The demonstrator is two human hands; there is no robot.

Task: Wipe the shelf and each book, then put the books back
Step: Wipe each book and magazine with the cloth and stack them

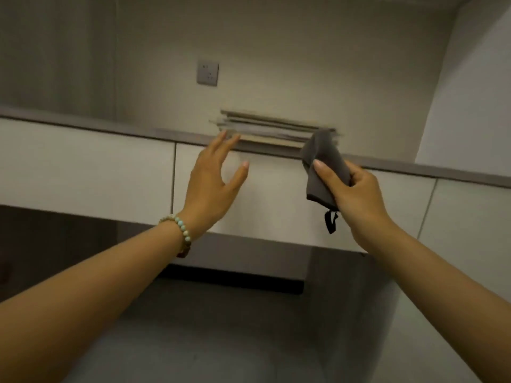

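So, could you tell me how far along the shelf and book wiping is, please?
Done: nothing I can confirm; the books lie stacked flat on the shelf. In hand: the right hand grips the grey cloth at the stack's right end, and the open left hand reaches to its left end. Left: apparently wiping the shelf and each book, then putting them back.

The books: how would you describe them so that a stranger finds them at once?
On the pale back wall is a grey socket; below it runs a long dark shelf. The books lie there in a flat pile, down and right of the socket. It is the only pile on the shelf, between the left hand and the grey cloth.
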